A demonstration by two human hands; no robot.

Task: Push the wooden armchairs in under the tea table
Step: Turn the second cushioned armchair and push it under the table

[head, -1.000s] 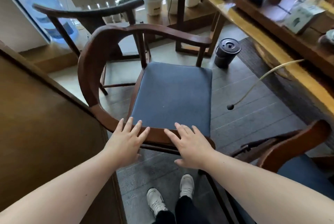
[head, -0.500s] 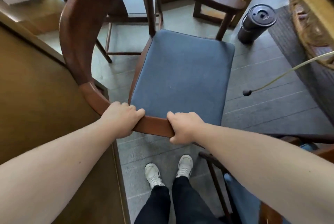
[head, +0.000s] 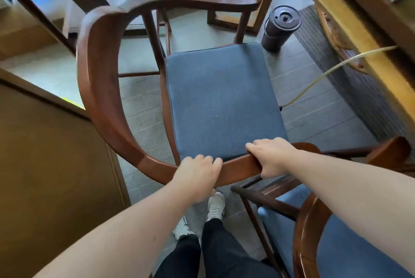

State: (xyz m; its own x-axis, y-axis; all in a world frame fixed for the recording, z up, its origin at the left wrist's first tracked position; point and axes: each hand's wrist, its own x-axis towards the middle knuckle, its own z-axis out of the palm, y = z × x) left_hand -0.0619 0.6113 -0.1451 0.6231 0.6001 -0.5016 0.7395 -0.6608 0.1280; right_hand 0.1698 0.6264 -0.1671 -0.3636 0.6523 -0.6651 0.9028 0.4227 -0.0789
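Armchair: the wooden armchair [head: 139, 57] fills the middle of the frame, its curved rail sweeping from the upper centre round the left side to the lower centre; it stands on the grey floor, beside the table and not under it.
Seat: a blue cushion [head: 222, 100] lies within the rail, centre frame.
Left hand: the left hand [head: 197, 173] is at lower centre, fingers curled over the top of the rail, gripping it.
Right hand: the right hand [head: 272, 157] is just right of the left one, fingers wrapped over the same rail, thumb below it (both grips tight, no gap to the wood).
Tea table: the tea table [head: 350, 30] runs along the upper right edge, its yellow plank edge slanting down the frame.
Second armchair: another armchair [head: 312, 228] with a blue seat sits at lower right, just beside the first.
Canister: a dark lidded canister [head: 280, 28] stands on the floor, upper right of centre, near the table.
Tube: a pale tube [head: 332, 71] hangs from the table toward the floor.
Feet: white shoes [head: 215, 205] show below the rail, bottom centre.
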